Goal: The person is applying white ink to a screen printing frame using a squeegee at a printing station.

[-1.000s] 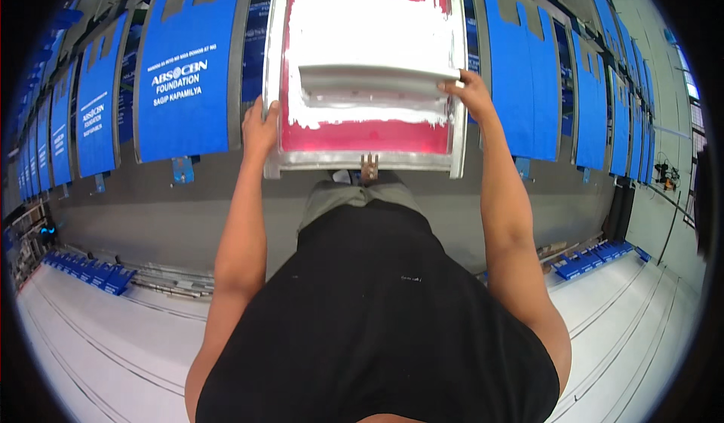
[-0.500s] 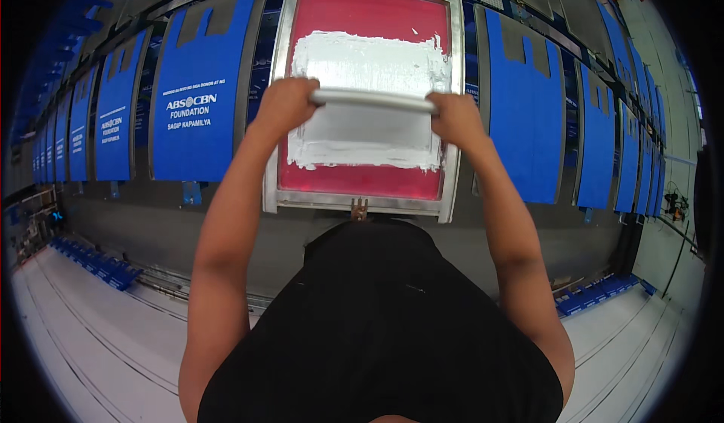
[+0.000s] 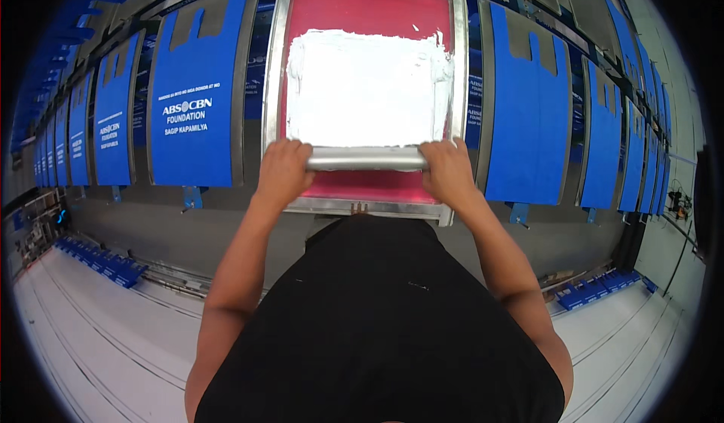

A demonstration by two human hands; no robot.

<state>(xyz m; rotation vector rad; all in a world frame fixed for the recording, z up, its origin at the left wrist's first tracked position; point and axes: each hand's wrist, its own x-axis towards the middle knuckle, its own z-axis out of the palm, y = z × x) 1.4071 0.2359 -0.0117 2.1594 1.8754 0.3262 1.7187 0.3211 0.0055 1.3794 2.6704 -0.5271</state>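
Both my hands grip a metal-handled squeegee (image 3: 367, 159) that lies across a screen-printing frame (image 3: 273, 91). My left hand (image 3: 285, 172) is wrapped round its left end, and my right hand (image 3: 449, 172) round its right end. The frame has silver metal edges and a red mesh (image 3: 369, 2). A thick patch of white ink (image 3: 366, 87) covers the middle of the mesh, just beyond the squeegee. A strip of red mesh shows on the near side. Whatever lies under the screen is hidden.
Blue bag-shaped fabric pieces lie on boards on both sides; the nearest left piece (image 3: 192, 113) bears white print, while the nearest right piece (image 3: 528, 113) is plain blue. Metal clamps (image 3: 360, 209) sit at the frame's near edge. A pale floor (image 3: 113, 340) stretches below.
Both hands have drawn the squeegee toward me, from the middle of the ink patch to its near edge. The white ink now looks brighter and more even behind it.
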